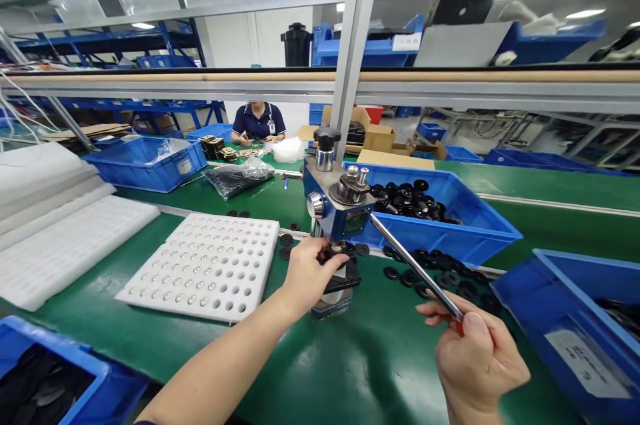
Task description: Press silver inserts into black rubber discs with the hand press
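Note:
A blue hand press (320, 188) stands on the green bench in front of me. My left hand (309, 273) reaches in under its ram, with thumb and fingers closed around a small black part (327, 254) on the press base. The fingers hide most of that part. My right hand (477, 353) is wrapped around the red-tipped end of the press's long metal lever (415, 266), which slopes down toward me. Left of the press lies a white foam tray (200, 263) with rows of holes, many filled with small silvery round pieces.
Black discs (445, 271) lie scattered right of the press. Behind them a blue bin (440, 236) holds black round parts. More blue bins stand at right (565, 318) and lower left (107, 371). White foam sheets (55, 225) are stacked at left. A person (257, 121) sits across the bench.

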Tool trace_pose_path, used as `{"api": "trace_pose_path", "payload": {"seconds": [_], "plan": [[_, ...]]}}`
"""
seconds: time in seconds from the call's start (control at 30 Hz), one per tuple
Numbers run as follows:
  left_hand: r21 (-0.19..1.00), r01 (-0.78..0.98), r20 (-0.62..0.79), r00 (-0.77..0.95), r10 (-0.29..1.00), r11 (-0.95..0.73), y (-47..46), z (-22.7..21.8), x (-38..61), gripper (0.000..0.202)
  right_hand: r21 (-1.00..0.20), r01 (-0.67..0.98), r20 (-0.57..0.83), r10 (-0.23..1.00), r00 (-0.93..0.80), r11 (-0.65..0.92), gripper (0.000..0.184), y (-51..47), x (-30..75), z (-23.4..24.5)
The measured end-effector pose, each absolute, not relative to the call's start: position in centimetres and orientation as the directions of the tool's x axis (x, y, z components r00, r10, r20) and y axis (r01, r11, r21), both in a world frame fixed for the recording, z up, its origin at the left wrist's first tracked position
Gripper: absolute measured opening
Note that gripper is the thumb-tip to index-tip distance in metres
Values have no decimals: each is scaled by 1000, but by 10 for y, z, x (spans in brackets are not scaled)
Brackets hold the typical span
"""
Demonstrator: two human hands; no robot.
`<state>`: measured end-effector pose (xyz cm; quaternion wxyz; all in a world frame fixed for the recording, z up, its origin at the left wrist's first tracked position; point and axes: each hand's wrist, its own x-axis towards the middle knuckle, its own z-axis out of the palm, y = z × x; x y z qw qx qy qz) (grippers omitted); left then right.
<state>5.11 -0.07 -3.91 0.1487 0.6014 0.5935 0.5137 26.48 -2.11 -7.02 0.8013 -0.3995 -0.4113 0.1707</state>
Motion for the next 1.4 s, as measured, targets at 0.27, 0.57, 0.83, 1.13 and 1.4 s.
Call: {"api": "trace_pose_path", "payload": {"seconds": [0.27,0.57,0.83,1.13,1.4], "plan": [[831,503,399,-240,885,-238,-3,-35,51,18,-807,23,488,646,587,590,15,-36,269,-34],[828,493,419,-230,878,-266,-3,-35,50,14,-722,60,567,541,620,689,11,-34,264,-9],[800,515,481,-243,842,-308,-2,-41,52,18,-780,75,542,611,577,621,12,-29,267,-58],[780,536,505,-234,831,-323,2,-48,51,24,-782,169,558,552,619,600,10,-22,264,-64],[770,528,524,-201,828,-359,2,-48,49,26,-724,228,620,469,630,651,10,-17,261,-68]]}}
